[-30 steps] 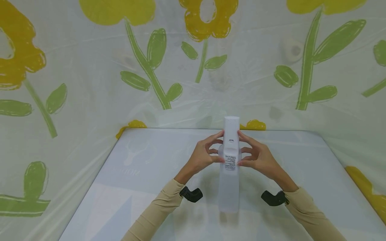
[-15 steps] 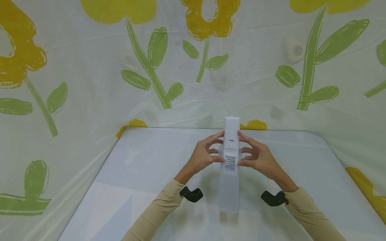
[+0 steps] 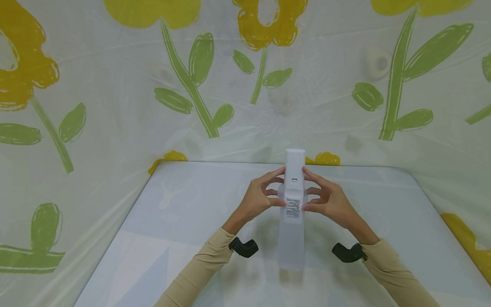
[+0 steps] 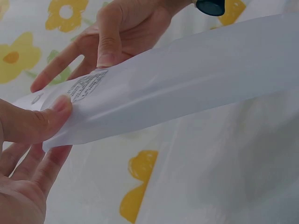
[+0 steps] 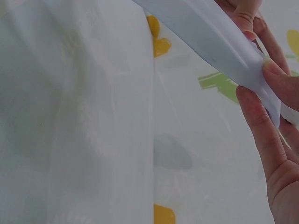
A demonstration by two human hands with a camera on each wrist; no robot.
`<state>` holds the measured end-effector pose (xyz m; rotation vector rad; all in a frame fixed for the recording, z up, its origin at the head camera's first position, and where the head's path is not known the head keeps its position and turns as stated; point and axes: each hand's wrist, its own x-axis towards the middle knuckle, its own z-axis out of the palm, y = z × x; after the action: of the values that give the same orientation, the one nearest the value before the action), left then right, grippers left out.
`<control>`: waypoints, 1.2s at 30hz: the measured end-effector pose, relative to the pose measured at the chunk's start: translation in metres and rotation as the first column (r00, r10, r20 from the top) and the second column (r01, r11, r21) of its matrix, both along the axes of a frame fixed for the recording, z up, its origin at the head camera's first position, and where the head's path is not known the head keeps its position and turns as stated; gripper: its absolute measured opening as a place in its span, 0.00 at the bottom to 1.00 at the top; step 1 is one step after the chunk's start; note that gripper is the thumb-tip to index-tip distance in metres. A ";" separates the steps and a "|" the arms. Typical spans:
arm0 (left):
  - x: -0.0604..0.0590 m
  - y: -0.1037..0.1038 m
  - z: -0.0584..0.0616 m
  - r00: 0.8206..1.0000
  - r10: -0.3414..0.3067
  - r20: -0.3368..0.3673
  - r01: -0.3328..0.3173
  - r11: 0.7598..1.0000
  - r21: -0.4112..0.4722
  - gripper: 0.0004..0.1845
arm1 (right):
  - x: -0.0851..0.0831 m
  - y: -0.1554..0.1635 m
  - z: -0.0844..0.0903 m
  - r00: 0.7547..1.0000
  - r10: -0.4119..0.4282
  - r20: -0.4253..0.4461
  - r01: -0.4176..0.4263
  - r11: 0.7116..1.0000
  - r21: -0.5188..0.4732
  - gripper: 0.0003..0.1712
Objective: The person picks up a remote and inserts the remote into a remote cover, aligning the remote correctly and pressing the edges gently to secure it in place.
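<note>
A long white plastic device (image 3: 295,170) stands out above the table in the head view, both hands holding its sides. A small port and a printed label (image 3: 293,207) are on the face toward me; a wider, paler body extends below. My left hand (image 3: 261,194) grips its left edge, thumb near the label and fingers spread higher up. From the right edge, my right hand (image 3: 326,198) grips it in a mirrored way. In the left wrist view the body (image 4: 177,79) runs long and smooth; the right wrist view shows thumb and fingers pinching its edge. The device's far side is hidden.
A pale, glossy table (image 3: 184,230) with faint printed marks lies beneath the hands. Behind and around it hangs a white curtain (image 3: 314,123) with yellow flowers and green leaves. Dark curved wrist mounts (image 3: 244,248) stick out inward from the beige sleeves (image 3: 199,273).
Hands and device keep the same hold and place. Only the curtain pattern has shifted slightly up in the head view.
</note>
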<state>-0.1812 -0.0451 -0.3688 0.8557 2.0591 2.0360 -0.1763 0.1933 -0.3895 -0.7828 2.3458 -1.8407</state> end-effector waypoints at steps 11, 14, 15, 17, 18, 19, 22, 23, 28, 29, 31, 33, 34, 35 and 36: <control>0.000 0.000 -0.001 1.000 0.001 0.007 -0.001 1.000 0.012 0.43 | 0.000 -0.001 -0.001 1.000 -0.008 0.014 0.008 1.000 -0.009 0.52; 0.000 0.000 -0.001 1.000 0.000 0.008 0.000 1.000 0.021 0.43 | 0.000 -0.001 0.000 1.000 -0.009 0.014 0.009 1.000 -0.011 0.52; 0.000 0.000 -0.001 1.000 -0.001 0.009 0.001 1.000 0.022 0.43 | 0.000 -0.001 0.000 1.000 -0.010 0.014 0.011 1.000 -0.012 0.52; 0.000 0.000 -0.001 1.000 -0.001 0.011 0.001 1.000 0.022 0.43 | 0.000 -0.001 0.000 1.000 -0.008 0.014 0.008 1.000 -0.009 0.51; 0.000 0.000 -0.001 1.000 0.000 0.014 0.000 1.000 0.021 0.43 | 0.000 -0.001 0.000 1.000 -0.008 0.016 0.008 1.000 -0.009 0.51; 0.000 0.000 -0.002 1.000 0.001 0.015 -0.002 1.000 0.021 0.43 | 0.000 -0.001 0.000 1.000 -0.007 0.018 0.007 1.000 -0.007 0.51; 0.000 0.000 -0.002 1.000 0.006 0.018 -0.006 1.000 0.020 0.43 | 0.000 -0.002 -0.001 1.000 -0.011 0.020 0.011 1.000 -0.002 0.51; 0.000 0.000 -0.002 1.000 0.007 0.019 -0.007 1.000 0.019 0.43 | 0.000 -0.002 -0.001 1.000 -0.011 0.018 0.011 1.000 -0.002 0.51; 0.000 0.000 -0.003 1.000 0.010 0.016 -0.011 1.000 0.017 0.43 | 0.000 -0.002 -0.002 1.000 -0.011 0.015 0.011 1.000 -0.006 0.51; 0.000 0.000 -0.002 1.000 0.010 0.016 -0.010 1.000 0.016 0.43 | 0.000 -0.002 -0.001 1.000 -0.013 0.019 0.013 1.000 -0.007 0.51; 0.000 0.000 -0.002 1.000 0.012 0.014 -0.012 1.000 0.012 0.42 | 0.001 -0.002 -0.001 1.000 -0.015 0.021 0.016 1.000 -0.007 0.51; 0.000 0.000 -0.002 1.000 0.014 0.011 -0.014 1.000 0.007 0.42 | 0.001 -0.002 0.000 1.000 -0.019 0.023 0.019 1.000 -0.006 0.51; 0.000 0.000 -0.002 1.000 0.015 0.010 -0.015 1.000 0.005 0.42 | 0.001 -0.002 0.000 1.000 -0.020 0.024 0.020 1.000 -0.007 0.51; 0.000 0.000 -0.002 1.000 0.016 0.010 -0.016 1.000 0.002 0.42 | 0.001 -0.002 0.000 1.000 -0.021 0.023 0.021 1.000 -0.006 0.51; 0.000 0.000 -0.002 1.000 0.018 0.009 -0.018 1.000 0.000 0.42 | 0.001 -0.002 0.000 0.999 -0.022 0.024 0.022 1.000 -0.006 0.51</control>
<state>-0.1813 -0.0454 -0.3710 0.8298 2.0698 2.0452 -0.1750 0.1913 -0.3891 -0.7352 2.3446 -1.8562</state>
